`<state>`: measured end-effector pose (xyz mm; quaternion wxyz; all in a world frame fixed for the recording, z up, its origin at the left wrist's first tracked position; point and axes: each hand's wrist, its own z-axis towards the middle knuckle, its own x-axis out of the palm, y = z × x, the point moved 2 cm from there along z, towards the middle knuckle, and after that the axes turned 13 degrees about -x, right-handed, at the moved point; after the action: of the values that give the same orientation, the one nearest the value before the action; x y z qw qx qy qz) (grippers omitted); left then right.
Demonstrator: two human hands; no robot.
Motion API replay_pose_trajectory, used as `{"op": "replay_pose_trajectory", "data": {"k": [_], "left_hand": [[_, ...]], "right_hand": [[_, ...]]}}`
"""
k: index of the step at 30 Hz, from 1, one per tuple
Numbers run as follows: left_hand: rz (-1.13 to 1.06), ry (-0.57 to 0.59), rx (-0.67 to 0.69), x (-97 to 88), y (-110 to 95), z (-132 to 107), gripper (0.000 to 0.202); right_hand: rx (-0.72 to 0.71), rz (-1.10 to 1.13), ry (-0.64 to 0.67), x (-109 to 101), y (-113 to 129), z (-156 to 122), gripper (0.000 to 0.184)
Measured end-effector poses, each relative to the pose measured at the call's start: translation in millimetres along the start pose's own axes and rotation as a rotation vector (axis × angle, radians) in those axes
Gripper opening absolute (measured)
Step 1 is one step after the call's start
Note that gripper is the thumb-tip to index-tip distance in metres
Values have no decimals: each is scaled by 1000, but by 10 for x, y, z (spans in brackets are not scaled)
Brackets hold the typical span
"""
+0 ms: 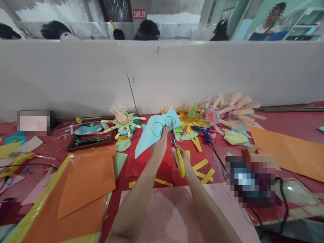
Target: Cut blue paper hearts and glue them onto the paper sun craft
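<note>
My left hand (160,144) grips a light blue sheet of paper (144,143) from below, its thumb pressed on the front. Two rounded outlines are drawn on the sheet side by side. My right hand (182,161) is closed round the yellow handles of a pair of scissors (180,158). The metal blades point up and away, their tips over the right-hand outline on the paper. Whether the blades have cut into the sheet I cannot tell. Beneath my hands lies a red sheet (140,163), with several yellow paper strips (201,164) beside it.
Paper flowers (123,120) with strip petals line the back, against a white partition (83,74). A blue glue gun (205,133) trails a black cord at right. Orange paper (88,182) lies left, near a dark tray (88,141). People's heads show beyond the partition.
</note>
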<state>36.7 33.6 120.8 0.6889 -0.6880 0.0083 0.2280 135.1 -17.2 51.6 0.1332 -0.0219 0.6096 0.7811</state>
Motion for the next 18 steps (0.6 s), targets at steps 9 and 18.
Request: {"op": "replay_pose_trajectory", "data": {"k": [9, 18], "left_hand": [[-56, -8, -51, 25, -20, -45, 30], [-122, 9, -96, 51, 10, -63, 32]], "right_hand": [[0, 4, 9, 0, 33, -6, 46], [27, 33, 11, 5, 29, -9, 44]]}}
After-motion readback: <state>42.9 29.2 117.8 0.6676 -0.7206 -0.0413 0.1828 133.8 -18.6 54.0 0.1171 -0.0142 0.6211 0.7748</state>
